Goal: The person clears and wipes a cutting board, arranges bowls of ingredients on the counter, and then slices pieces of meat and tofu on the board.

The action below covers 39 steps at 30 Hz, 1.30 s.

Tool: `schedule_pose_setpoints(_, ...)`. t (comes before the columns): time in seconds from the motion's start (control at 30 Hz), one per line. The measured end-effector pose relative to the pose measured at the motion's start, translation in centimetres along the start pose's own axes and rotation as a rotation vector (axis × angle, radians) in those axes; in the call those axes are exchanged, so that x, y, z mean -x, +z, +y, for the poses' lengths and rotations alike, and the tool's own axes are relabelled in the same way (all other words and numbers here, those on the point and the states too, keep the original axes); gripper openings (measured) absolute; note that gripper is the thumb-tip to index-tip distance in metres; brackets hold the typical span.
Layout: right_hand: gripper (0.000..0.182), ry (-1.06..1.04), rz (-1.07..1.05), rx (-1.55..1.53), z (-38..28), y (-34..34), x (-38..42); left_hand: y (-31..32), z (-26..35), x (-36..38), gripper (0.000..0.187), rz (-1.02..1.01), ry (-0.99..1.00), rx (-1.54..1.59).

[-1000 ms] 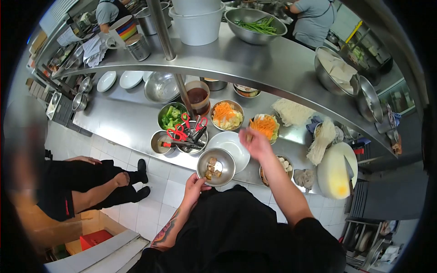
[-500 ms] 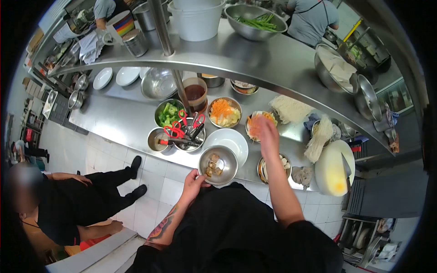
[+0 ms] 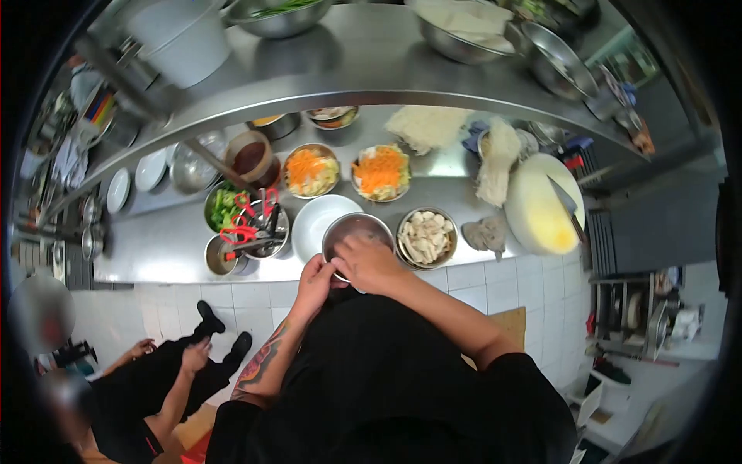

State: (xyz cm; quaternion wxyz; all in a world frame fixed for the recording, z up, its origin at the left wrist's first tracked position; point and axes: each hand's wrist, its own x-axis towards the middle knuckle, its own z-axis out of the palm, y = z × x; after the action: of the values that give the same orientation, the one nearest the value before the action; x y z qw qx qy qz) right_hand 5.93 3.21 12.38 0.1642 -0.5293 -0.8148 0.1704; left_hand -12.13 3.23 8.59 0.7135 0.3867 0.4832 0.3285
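My left hand (image 3: 314, 283) is closed on the near left rim of a small metal bowl (image 3: 386, 236). My right hand (image 3: 369, 264) reaches over the same rim, its fingers dipping into the bowl. They are blurred and partly hidden, so whether they hold anything does not show, and my hand covers most of the contents. Behind the bowl, partly under it, a white plate (image 3: 308, 226) rests on the steel counter. Close on the right stands a bowl of pale sliced mushrooms (image 3: 426, 237). Farther back are two bowls topped with shredded carrot (image 3: 308, 165), (image 3: 382, 170).
Left are a container of red-handled scissors (image 3: 246, 226), green vegetables (image 3: 226, 206) and a tub of dark sauce (image 3: 251, 157). Right are a grey cloth (image 3: 485, 234), noodles (image 3: 498, 162) and a round board (image 3: 539, 209) with a cleaver (image 3: 563, 197). A shelf (image 3: 348, 85) overhangs; a person (image 3: 147, 402) sits left.
My right hand has come from the right-hand carrot bowl down to the metal bowl. The view has swung right, so the counter appears farther left. The seated person's hands have moved.
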Motion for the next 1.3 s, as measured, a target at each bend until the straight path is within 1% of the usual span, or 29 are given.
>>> schedule_pose_setpoints(0.07, 0.032, 0.021, -0.068, -0.045, 0.6, -0.1, 0.9, 0.4, 0.5, -0.8, 0.015, 0.062, -0.069, 0.062)
schedule_pose_setpoints(0.1, 0.032, 0.041, -0.061, -0.045, 1.0, -0.5, 1.3, 0.7, 0.8, -1.8, 0.016, 0.073, -0.066, 0.004)
schedule_pose_setpoints(0.13, 0.029, -0.002, 0.016, -0.025, 1.4, -1.3, 1.8, 1.1, 0.9, -2.8, 0.014, 0.075, -0.034, -0.001)
schedule_pose_setpoints(0.17, 0.027, -0.052, 0.089, -0.004, 1.9, -2.1, 2.2, 1.8, 1.1, -4.1, 0.014, 0.059, 0.042, -0.092)
schedule_pose_setpoints(0.2, 0.027, -0.049, 0.085, -0.004, 2.8, -2.8, 2.4, 2.8, 1.5, -5.4, 0.013, 0.046, 0.121, -0.181)
schedule_pose_setpoints(0.3, 0.02, -0.039, 0.331, -0.009, 6.5, -4.3, 2.7, 7.5, 3.1, -7.9, 0.017, 0.04, 0.37, -0.409)
schedule_pose_setpoints(0.33, 0.02, -0.04, 0.329, -0.008, 7.9, -4.3, 3.3, 8.8, 3.3, -8.8, 0.018, 0.043, 0.437, -0.474)
schedule_pose_setpoints(0.37, 0.02, -0.047, 0.348, 0.045, 9.4, -4.3, 4.0, 9.9, 3.5, -9.7, 0.018, 0.045, 0.438, -0.472)
schedule_pose_setpoints(0.43, 0.02, -0.062, 0.364, 0.092, 12.1, -4.0, 5.8, 11.4, 3.8, -11.1, 0.022, 0.117, 0.747, -0.786)
schedule_pose_setpoints(0.47, 0.019, -0.018, 0.385, 0.074, 13.0, -3.7, 7.1, 11.3, 3.7, -11.4, 0.022, 0.121, 0.746, -0.788)
schedule_pose_setpoints(0.5, 0.019, 0.025, 0.407, 0.053, 13.2, -3.8, 7.9, 11.1, 3.8, -11.6, 0.023, 0.148, 0.66, -0.678)
schedule_pose_setpoints(0.53, 0.019, 0.021, 0.406, 0.048, 13.2, -3.8, 8.6, 10.9, 3.9, -11.7, 0.024, 0.176, 0.574, -0.569)
schedule_pose_setpoints(0.57, 0.021, 0.036, 0.45, 0.023, 13.1, -3.8, 9.1, 10.6, 3.9, -11.4, 0.023, 0.149, 0.503, -0.374)
schedule_pose_setpoints(0.6, 0.023, 0.049, 0.493, -0.004, 12.8, -3.9, 9.6, 9.8, 3.4, -11.4, 0.023, 0.163, 0.503, -0.377)
schedule_pose_setpoints(0.63, 0.023, 0.034, 0.49, -0.014, 12.6, -4.0, 10.0, 8.6, 2.5, -11.5, 0.022, 0.142, 0.406, -0.207)
schedule_pose_setpoints(0.67, 0.025, 0.072, 0.543, -0.056, 12.5, -4.1, 10.5, 7.2, 1.7, -11.4, 0.021, 0.123, 0.314, -0.036)
schedule_pose_setpoints(0.7, 0.027, 0.106, 0.594, -0.1, 12.3, -4.2, 10.8, 5.6, 0.9, -10.6, 0.019, 0.098, 0.266, -0.009)
schedule_pose_setpoints(0.73, 0.027, 0.083, 0.587, -0.115, 11.9, -4.2, 11.0, 4.8, 0.4, -9.2, 0.019, 0.126, 0.274, -0.008)
schedule_pose_setpoints(0.8, 0.024, 0.219, 0.731, -0.233, 11.2, -4.3, 11.8, 3.4, -1.1, -5.9, 0.017, 0.147, 0.1, 0.167)
schedule_pose_setpoints(0.83, 0.024, 0.197, 0.719, -0.249, 11.1, -4.3, 12.3, 2.8, -2.0, -4.0, 0.015, 0.171, 0.053, 0.175)
schedule_pose_setpoints(0.9, 0.021, 0.322, 0.768, -0.282, 10.8, -4.4, 12.9, 1.3, -4.6, -0.5, 0.013, 0.213, -0.013, 0.221)
schedule_pose_setpoints(0.93, 0.018, 0.352, 0.788, -0.293, 10.4, -4.8, 12.9, 1.2, -4.7, 1.3, 0.013, 0.234, -0.04, 0.245)
schedule_pose_setpoints(1.0, 0.016, 0.382, 0.762, -0.352, 10.9, -4.6, 13.2, 0.2, -6.2, 3.6, 0.012, 0.314, -0.038, 0.248)
schedule_pose_setpoints(1.03, 0.016, 0.364, 0.747, -0.364, 11.1, -4.5, 12.9, -0.5, -6.7, 4.4, 0.012, 0.337, -0.032, 0.256)
schedule_pose_setpoints(1.1, 0.016, 0.307, 0.709, -0.4, 10.8, -5.0, 12.0, -1.2, -6.6, 5.7, 0.012, 0.401, 0.12, 0.222)
schedule_pose_setpoints(1.13, 0.016, 0.286, 0.692, -0.409, 10.4, -5.3, 11.2, -1.2, -6.1, 6.2, 0.012, 0.425, 0.129, 0.233)
schedule_pose_setpoints(1.2, 0.019, 0.231, 0.612, -0.485, 9.4, -5.9, 9.5, -1.6, -4.6, 6.9, 0.016, 0.471, 0.237, 0.211)
schedule_pose_setpoints(1.23, 0.023, 0.175, 0.583, -0.439, 9.3, -5.7, 8.7, -2.1, -4.4, 7.3, 0.02, 0.488, 0.242, 0.223)
schedule_pose_setpoints(1.3, 0.024, 0.104, 0.541, -0.495, 8.3, -5.3, 6.7, -3.1, -4.9, 8.0, 0.02, 0.509, 0.251, 0.245)
